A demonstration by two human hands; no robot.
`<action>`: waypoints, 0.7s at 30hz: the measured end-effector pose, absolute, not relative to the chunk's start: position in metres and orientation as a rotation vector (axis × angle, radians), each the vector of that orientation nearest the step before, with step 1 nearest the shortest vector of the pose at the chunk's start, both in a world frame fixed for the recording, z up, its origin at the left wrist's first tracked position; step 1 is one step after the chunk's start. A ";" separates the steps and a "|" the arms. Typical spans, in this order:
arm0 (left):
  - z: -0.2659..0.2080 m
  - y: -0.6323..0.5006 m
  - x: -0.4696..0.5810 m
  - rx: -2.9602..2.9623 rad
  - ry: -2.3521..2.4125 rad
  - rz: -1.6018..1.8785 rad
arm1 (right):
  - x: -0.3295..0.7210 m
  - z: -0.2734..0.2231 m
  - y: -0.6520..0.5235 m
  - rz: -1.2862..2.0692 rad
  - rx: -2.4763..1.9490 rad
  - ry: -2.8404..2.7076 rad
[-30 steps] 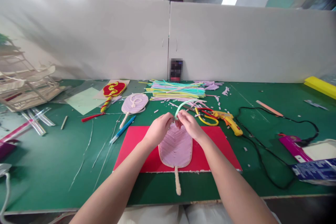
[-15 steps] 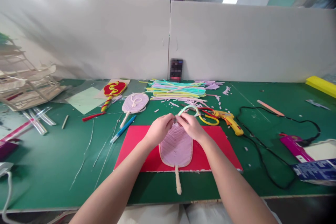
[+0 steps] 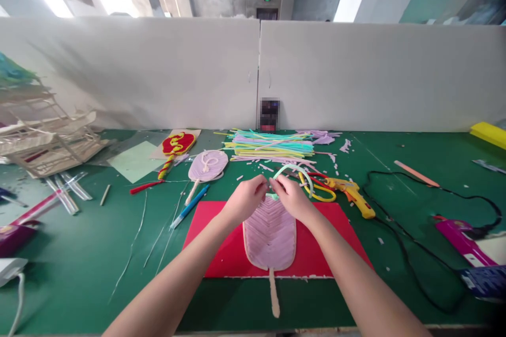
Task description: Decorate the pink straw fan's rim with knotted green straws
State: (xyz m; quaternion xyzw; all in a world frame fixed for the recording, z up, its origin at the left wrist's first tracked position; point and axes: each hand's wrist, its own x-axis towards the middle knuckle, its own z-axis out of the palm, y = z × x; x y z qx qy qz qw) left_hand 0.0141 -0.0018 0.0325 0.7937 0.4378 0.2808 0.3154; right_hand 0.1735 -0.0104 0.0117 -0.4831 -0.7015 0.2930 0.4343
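Note:
Above the top of a lilac fan (image 3: 270, 234), my left hand (image 3: 250, 197) and my right hand (image 3: 291, 195) are close together, fingers closed in a pinch. Between them they hold a mint-green pipe cleaner (image 3: 301, 169). Its longer part arches up and over my right hand; a short curled end shows just below the fingertips. The exact grip of my left fingertips is partly hidden. The fan lies with its cream handle (image 3: 274, 295) towards me, on a red board (image 3: 221, 245).
Bundled pipe cleaners (image 3: 272, 145) lie behind the hands. Left are a second lilac fan (image 3: 209, 166), a red and yellow fan (image 3: 177, 143) and a blue pen (image 3: 190, 206). Right are scissors (image 3: 324, 193), a yellow glue gun (image 3: 351, 197) and a black cord (image 3: 399, 237).
The view has tilted up slightly, so the table sits lower in the picture. My fingertips have parted a little, and the curled green end now shows between them.

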 end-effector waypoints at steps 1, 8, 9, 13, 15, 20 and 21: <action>0.038 0.002 0.014 2.106 1.146 0.720 | 0.173 0.013 -0.007 0.747 -1.198 -1.719; 0.048 0.019 0.016 2.095 1.091 0.717 | 0.166 0.000 -0.001 0.889 -1.208 -1.431; 0.045 0.019 0.017 2.092 1.080 0.719 | 0.165 -0.002 -0.002 0.906 -1.211 -1.413; 0.035 0.019 0.017 2.165 1.045 0.713 | 0.165 -0.004 -0.009 1.006 -1.199 -1.318; 0.036 0.020 0.012 2.246 0.991 0.711 | 0.167 -0.003 -0.010 1.066 -1.189 -1.288; 0.053 0.022 -0.006 2.539 0.684 0.707 | 0.172 0.001 -0.011 1.165 -1.217 -1.266; 0.058 0.021 -0.009 2.619 0.603 0.684 | 0.173 0.002 -0.012 1.160 -1.229 -1.275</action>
